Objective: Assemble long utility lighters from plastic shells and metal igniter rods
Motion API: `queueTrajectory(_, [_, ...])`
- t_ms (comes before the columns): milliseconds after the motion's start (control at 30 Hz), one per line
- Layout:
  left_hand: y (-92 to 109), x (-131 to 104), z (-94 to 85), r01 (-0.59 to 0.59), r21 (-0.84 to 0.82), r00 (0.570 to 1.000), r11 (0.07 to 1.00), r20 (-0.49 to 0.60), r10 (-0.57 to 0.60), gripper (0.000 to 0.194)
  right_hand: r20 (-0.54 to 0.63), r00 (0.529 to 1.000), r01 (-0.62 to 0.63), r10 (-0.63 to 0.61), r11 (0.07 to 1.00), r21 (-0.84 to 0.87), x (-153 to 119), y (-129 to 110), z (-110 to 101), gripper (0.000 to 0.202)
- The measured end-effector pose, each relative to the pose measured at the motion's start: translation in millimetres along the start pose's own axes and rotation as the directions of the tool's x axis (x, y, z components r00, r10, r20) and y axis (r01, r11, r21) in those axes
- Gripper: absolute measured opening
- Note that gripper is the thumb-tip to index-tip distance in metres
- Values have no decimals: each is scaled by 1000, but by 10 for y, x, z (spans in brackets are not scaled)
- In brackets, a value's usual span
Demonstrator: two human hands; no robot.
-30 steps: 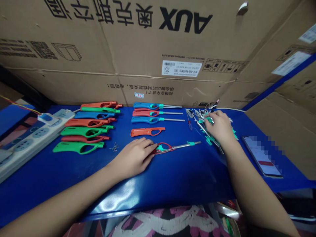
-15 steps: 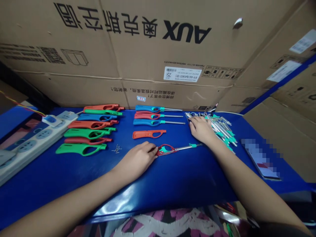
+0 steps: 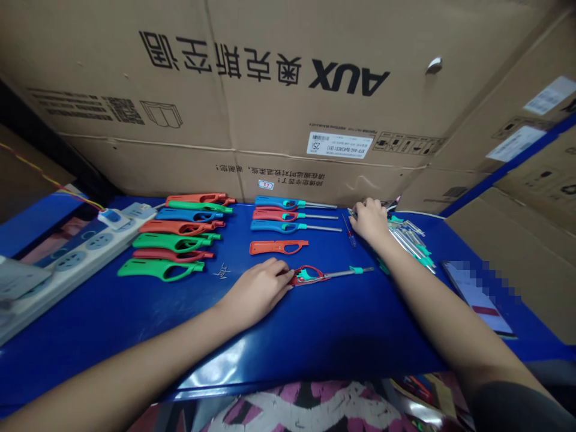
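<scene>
My left hand [image 3: 265, 290] is closed on the handle of a red gas lighter [image 3: 310, 275], which lies with its inside showing, a teal trigger in it and a metal tube pointing right. Above it lies an orange handle shell [image 3: 279, 246]. At the back right my right hand [image 3: 371, 222] reaches into a heap of metal lighter tubes [image 3: 411, 243] with teal parts, its fingers bent downward. Whatever is between those fingertips is hidden. Just left of this hand is a small screwdriver [image 3: 348, 231].
Lighters with metal tubes [image 3: 294, 226] lie in a column at the back. Green, red, orange and blue handle shells [image 3: 166, 241] are stacked at left, near small screws [image 3: 222, 272] and a power strip [image 3: 67, 261]. A phone [image 3: 479, 298] lies at right; cardboard [image 3: 270, 120] stands behind.
My right hand has moved slightly back and right over the heap, its fingers bending more, uncovering the screwdriver. My left hand keeps hold of the red lighter. The whole view has shifted slightly.
</scene>
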State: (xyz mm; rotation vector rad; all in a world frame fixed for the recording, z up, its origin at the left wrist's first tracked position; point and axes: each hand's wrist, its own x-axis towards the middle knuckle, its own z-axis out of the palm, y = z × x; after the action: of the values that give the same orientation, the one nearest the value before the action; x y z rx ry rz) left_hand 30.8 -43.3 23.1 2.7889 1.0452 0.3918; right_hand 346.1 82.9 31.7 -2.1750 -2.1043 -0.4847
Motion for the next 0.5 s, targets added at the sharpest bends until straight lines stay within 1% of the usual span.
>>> queueTrajectory(67, [0,-2,3,1,-9,1000,1000,-13,-1,27,11,999,-34,34,999,-10,17,-8,20,29])
queueTrajectory(200, [1,-4,-5,8,-17,1000,1000,-12,-8,25,25,999,-47,47,999,5,59,-5,65,26])
queueTrajectory(300, [6,-6,-15,18,-60,1000,998,-15,-19,26,11,998,-57,56,998,35,82,11,40,24])
queueTrajectory(367, [19,-6,-20,37,-135,997,990,-66,-47,28,-19,998,-58,59,997,58,60,0,-28,23])
queueTrajectory(433, [38,1,-20,63,-252,981,966,-164,-106,33,-71,997,-30,39,992,122,-26,-67,-131,22])
queueTrajectory(467, [50,8,-19,70,-320,966,945,-215,-144,36,-143,990,20,15,971,238,-101,-131,-191,19])
queueTrajectory(500, [62,18,-17,72,-387,949,919,-257,-182,37,-198,980,101,-28,924,370,-199,-215,-252,16])
